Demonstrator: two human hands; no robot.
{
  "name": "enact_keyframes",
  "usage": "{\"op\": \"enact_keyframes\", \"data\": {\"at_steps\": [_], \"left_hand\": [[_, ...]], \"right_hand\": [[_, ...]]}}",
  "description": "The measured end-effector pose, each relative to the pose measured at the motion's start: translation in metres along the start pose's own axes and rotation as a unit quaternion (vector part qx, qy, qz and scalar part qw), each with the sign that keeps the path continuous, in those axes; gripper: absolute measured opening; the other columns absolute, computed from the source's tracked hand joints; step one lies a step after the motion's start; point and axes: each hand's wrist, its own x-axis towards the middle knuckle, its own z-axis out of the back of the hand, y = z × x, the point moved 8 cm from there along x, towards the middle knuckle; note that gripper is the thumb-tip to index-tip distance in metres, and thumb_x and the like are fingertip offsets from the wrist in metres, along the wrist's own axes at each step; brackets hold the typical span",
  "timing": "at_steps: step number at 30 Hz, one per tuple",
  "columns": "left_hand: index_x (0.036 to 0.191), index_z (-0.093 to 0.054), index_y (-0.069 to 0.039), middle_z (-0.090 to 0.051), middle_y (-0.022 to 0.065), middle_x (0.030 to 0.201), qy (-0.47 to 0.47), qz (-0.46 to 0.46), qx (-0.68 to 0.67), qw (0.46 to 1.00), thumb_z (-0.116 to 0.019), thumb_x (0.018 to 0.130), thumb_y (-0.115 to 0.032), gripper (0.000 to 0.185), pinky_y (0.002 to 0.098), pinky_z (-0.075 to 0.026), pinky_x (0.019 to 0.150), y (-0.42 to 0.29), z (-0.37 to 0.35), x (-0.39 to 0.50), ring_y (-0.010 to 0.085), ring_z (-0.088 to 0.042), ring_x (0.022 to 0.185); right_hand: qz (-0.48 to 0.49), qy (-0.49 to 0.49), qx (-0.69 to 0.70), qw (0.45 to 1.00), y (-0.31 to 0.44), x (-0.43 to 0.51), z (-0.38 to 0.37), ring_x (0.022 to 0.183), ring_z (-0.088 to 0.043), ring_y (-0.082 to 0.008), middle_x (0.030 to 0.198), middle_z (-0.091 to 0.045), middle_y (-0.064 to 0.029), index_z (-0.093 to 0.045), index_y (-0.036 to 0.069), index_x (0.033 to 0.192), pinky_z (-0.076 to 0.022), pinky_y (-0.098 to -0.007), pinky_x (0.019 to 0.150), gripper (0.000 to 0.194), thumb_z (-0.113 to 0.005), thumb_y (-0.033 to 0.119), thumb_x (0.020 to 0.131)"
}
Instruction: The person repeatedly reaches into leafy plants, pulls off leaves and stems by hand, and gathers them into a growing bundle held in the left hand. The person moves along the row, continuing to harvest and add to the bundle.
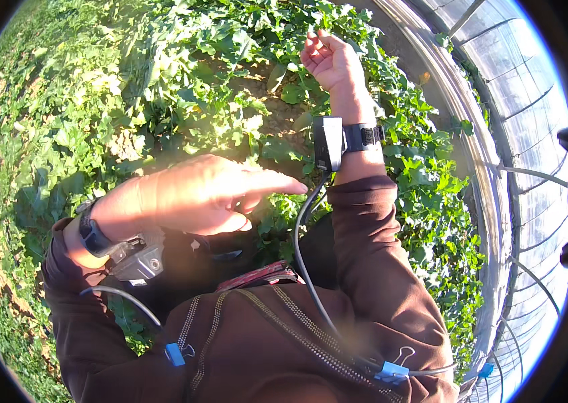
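Observation:
My left hand (203, 196) reaches across in front of my body, its back in bright sun. The index finger points to the right, and the thumb stands apart below it. Nothing shows in its grip. Farther out at the top, my right hand (332, 60) is turned palm up over the leaves, its fingers curled inward. Whether something small sits between those fingertips is unclear. Beneath and around both hands grow lobed green leafy plants (233, 116). A patch of bare soil (281, 113) shows between the plants below the right hand.
Strapped devices sit at the left wrist (140, 259) and right wrist (328, 143). A dark cable (298, 247) runs from the right device to blue-clipped brown clothing (274, 342). Along the right side curves a greenhouse wall of plastic film (530, 126) on thin ribs.

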Motion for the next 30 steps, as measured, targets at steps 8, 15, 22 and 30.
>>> {"op": "enact_keyframes", "data": {"at_steps": [8,15,22,30], "left_hand": [[0.110,-0.055,-0.007,-0.055,0.0104,0.089,-0.110,-0.167,0.067,0.977,-0.064,0.073,-0.007,0.039,0.0384,-0.049,0.069,-0.083,-0.096,0.047,0.0293,-0.058,0.078],[0.100,-0.065,-0.005,-0.066,0.0127,0.088,0.150,-0.037,-0.040,0.987,-0.056,0.074,-0.009,0.028,0.0345,-0.050,0.074,-0.062,-0.154,0.034,0.0265,-0.064,0.079],[0.129,-0.043,-0.010,-0.055,0.0031,0.090,-0.132,-0.120,-0.192,0.965,-0.060,0.077,0.006,0.057,0.0250,-0.049,0.073,-0.062,-0.110,0.042,0.0106,-0.058,0.076],[0.094,-0.064,-0.006,-0.062,0.0061,0.080,-0.126,-0.153,-0.126,0.972,-0.067,0.074,-0.001,0.021,0.0288,-0.050,0.066,-0.056,-0.104,0.040,0.0182,-0.062,0.076]], "right_hand": [[-0.009,-0.145,0.124,0.982,0.006,-0.046,0.100,0.069,-0.057,-0.0218,0.084,-0.060,-0.0113,-0.050,0.003,0.092,-0.0477,-0.0383,0.064,0.009,-0.045,0.003,0.084],[0.048,-0.136,0.156,0.977,0.036,-0.049,0.113,0.066,-0.054,-0.0198,0.080,-0.058,-0.0094,-0.050,0.001,0.091,-0.0455,-0.0363,0.063,0.009,-0.043,0.006,0.086],[0.016,-0.161,0.218,0.962,0.037,-0.053,0.124,0.068,-0.053,-0.0188,0.077,-0.055,-0.0071,-0.049,0.003,0.090,-0.0444,-0.0345,0.064,0.009,-0.041,0.006,0.086],[0.004,-0.100,0.129,0.987,0.015,-0.049,0.071,0.063,-0.053,-0.0192,0.075,-0.058,-0.0098,-0.051,-0.001,0.092,-0.0467,-0.0340,0.059,0.011,-0.044,0.003,0.084]]}}
